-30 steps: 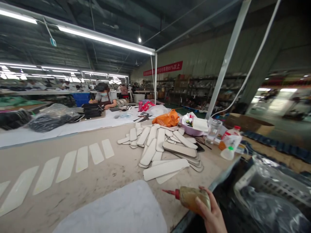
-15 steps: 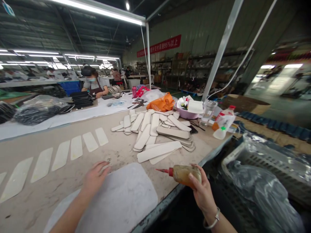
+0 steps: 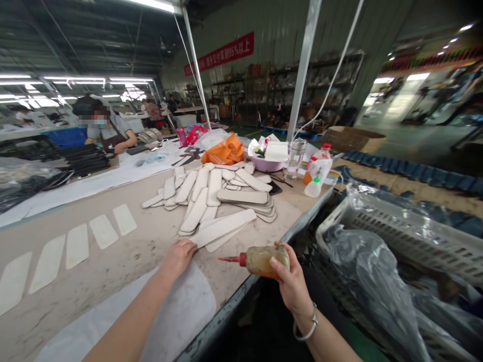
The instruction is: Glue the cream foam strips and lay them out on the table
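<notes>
My right hand (image 3: 289, 276) is wrapped round a glue bottle (image 3: 264, 261) with a red cap and a pointed red nozzle. The bottle lies tilted on its side in the air, nozzle to the left, amber liquid inside. My left hand (image 3: 179, 257) has its fingers closed at the near left end of a long white strip (image 3: 226, 227). Another pale strip (image 3: 226, 240) lies partly beneath that one. Behind them spreads a heap of rounded cream pieces (image 3: 196, 206) with dark edges. Below my left hand lies a translucent white sheet (image 3: 188, 301).
Several pale strips (image 3: 77, 246) lie in a row at left. Along the back are an orange bag (image 3: 224, 150), a purple basin (image 3: 266, 164), a glass (image 3: 295, 158) and a small green-tipped bottle (image 3: 313, 188). A plastic crate (image 3: 392, 226) stands right of the table edge. A co-worker (image 3: 109, 130) sits beyond.
My left hand has moved right and forward from above the sheet to the long strip's end, its fingers closing there. The view has swung right; the bottle stays in my right hand.
</notes>
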The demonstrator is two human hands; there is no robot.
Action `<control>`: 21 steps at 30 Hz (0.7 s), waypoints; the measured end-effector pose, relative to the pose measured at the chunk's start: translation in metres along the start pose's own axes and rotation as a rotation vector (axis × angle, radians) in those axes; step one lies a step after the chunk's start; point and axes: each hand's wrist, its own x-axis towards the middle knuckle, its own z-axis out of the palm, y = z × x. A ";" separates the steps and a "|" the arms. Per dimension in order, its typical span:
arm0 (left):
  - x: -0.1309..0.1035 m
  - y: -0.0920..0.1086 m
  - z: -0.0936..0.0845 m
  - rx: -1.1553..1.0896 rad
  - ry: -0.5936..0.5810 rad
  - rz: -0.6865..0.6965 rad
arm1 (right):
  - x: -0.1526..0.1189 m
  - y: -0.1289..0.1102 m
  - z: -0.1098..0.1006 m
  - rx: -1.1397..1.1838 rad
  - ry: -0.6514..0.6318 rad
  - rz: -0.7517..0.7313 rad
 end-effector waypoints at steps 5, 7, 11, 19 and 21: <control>0.006 0.014 -0.014 0.081 0.022 -0.039 | 0.002 -0.003 -0.003 0.018 -0.006 -0.025; 0.006 0.025 -0.023 0.174 0.081 -0.051 | 0.002 -0.005 -0.004 0.029 -0.006 -0.041; -0.010 0.050 -0.046 0.360 0.187 0.002 | 0.000 -0.007 -0.008 0.028 0.012 -0.053; -0.092 0.099 -0.050 0.275 0.142 0.040 | -0.001 -0.001 -0.007 0.008 -0.049 -0.048; -0.108 0.108 -0.044 0.193 0.133 0.037 | -0.002 0.000 -0.005 -0.021 -0.064 -0.058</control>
